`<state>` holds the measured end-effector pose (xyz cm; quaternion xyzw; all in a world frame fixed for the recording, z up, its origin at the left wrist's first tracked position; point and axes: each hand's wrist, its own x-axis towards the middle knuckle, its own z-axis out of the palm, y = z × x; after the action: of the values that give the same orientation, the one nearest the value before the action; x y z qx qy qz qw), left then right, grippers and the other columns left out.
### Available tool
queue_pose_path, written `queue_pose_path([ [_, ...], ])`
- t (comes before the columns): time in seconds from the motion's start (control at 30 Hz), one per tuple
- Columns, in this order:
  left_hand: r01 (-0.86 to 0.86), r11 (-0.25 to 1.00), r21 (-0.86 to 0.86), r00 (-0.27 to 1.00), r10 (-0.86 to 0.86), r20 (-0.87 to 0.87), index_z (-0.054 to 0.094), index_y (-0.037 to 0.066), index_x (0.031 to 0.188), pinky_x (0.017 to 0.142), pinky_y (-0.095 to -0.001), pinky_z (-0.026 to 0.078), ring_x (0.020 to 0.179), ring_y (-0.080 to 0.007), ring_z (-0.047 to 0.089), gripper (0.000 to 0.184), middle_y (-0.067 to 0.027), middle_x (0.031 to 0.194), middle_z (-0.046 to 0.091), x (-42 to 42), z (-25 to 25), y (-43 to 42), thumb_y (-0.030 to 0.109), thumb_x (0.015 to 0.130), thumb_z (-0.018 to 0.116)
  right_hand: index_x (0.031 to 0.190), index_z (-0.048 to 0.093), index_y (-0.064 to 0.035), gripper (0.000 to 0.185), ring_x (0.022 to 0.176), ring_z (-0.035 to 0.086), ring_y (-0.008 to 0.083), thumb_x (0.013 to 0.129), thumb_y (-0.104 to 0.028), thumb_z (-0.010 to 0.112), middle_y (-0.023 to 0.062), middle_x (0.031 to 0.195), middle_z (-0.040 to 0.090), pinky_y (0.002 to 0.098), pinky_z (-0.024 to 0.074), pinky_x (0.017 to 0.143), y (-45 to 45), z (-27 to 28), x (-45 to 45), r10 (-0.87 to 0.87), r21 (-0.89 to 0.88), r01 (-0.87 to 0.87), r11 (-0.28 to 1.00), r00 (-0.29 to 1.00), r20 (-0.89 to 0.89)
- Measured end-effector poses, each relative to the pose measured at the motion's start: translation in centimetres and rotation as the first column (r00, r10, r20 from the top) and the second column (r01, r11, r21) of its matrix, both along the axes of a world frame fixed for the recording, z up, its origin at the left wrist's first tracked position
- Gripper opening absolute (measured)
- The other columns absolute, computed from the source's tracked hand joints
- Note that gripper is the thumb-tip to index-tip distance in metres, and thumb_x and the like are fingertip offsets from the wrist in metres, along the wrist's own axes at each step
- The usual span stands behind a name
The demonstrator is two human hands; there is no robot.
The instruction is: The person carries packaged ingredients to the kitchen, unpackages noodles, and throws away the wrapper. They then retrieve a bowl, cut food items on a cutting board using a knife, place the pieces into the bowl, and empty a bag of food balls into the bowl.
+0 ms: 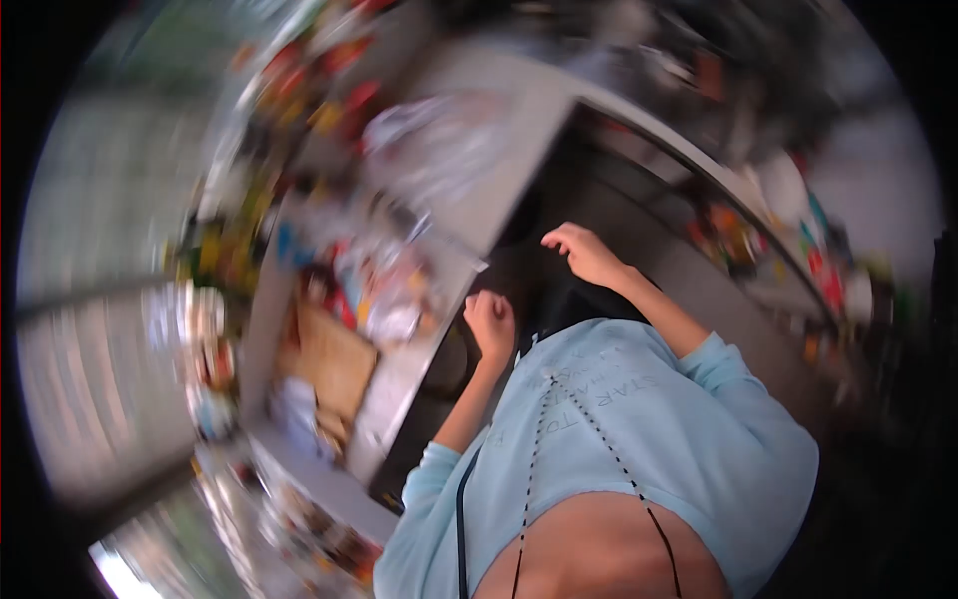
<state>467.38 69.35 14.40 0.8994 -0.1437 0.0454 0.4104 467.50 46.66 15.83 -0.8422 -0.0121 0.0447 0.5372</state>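
My left hand (490,321) is raised in front of my body beside the counter edge, its fingers curled in; whether anything is inside them is too small to tell. To its right, my right hand (582,252) hangs in the air over the dark floor area, fingers partly bent and apart, with nothing visible in them. The two hands do not touch. Nearest to my left hand is the light counter (399,384), with blurred plastic bags (394,309) on it.
A wooden board (334,364) lies on the counter at the left. Farther up is a clear plastic bag (439,150). Colourful packages line the window side. A curved dark edge and more blurred items stand at the right. Motion blurs much of the surroundings.
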Motion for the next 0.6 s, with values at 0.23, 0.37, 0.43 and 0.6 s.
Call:
queue_pose_path([
  [0.23, 0.746, 0.575, 0.335, 0.540, -0.817, 0.200, 0.038, 0.011, 0.050, 0.056, -0.0335, 0.032, 0.049, -0.0199, 0.045, 0.028, -0.0031, 0.047, 0.041, 0.2, 1.2, -13.3, -0.004, 0.063, 0.057, 0.097, 0.057, -0.0034, 0.029, 0.067, 0.058, 0.0134, 0.074, 0.006, 0.044, 0.0062, 0.079, 0.062, 0.0266, 0.0470, 0.059, -15.5, -4.2, -21.0, -0.782, 0.238, 0.770, 0.592, 0.620, -0.059],
  [0.37, 0.864, 0.376, 0.333, 0.311, -0.921, 0.235, 0.038, 0.012, 0.051, 0.054, -0.0329, 0.033, 0.047, -0.0184, 0.045, 0.032, -0.0024, 0.046, 0.043, -6.2, 0.5, -21.8, -0.003, 0.070, 0.059, 0.103, 0.054, -0.0066, 0.021, 0.062, 0.055, 0.0074, 0.083, -0.013, 0.052, 0.0018, 0.082, 0.061, 0.0213, 0.0441, 0.054, -26.4, -3.7, -31.3, -0.958, 0.339, 0.932, -0.131, -0.031, -0.284],
  [0.43, 0.881, 0.344, 0.325, 0.293, -0.936, 0.195, 0.039, 0.011, 0.052, 0.054, -0.0329, 0.034, 0.049, -0.0180, 0.047, 0.030, -0.0019, 0.048, 0.045, -10.7, -0.5, -25.4, -0.002, 0.069, 0.059, 0.107, 0.051, -0.0066, 0.029, 0.067, 0.056, 0.0076, 0.082, -0.019, 0.056, 0.0022, 0.085, 0.061, 0.0222, 0.0449, 0.055, -31.5, -5.3, -34.6, -0.921, 0.373, 0.910, -0.178, -0.021, -0.389],
  [0.6, 0.912, 0.266, 0.311, 0.248, -0.964, 0.095, 0.045, 0.011, 0.056, 0.061, -0.0316, 0.037, 0.056, -0.0170, 0.048, 0.022, -0.0015, 0.053, 0.047, -18.7, -0.6, -30.7, 0.004, 0.070, 0.060, 0.129, 0.027, -0.0075, 0.072, 0.081, 0.058, 0.0171, 0.075, -0.032, 0.067, 0.0103, 0.103, 0.054, 0.0296, 0.0507, 0.066, -37.6, -8.3, -28.7, -0.750, 0.435, 0.900, 0.042, 0.316, -0.581],
])
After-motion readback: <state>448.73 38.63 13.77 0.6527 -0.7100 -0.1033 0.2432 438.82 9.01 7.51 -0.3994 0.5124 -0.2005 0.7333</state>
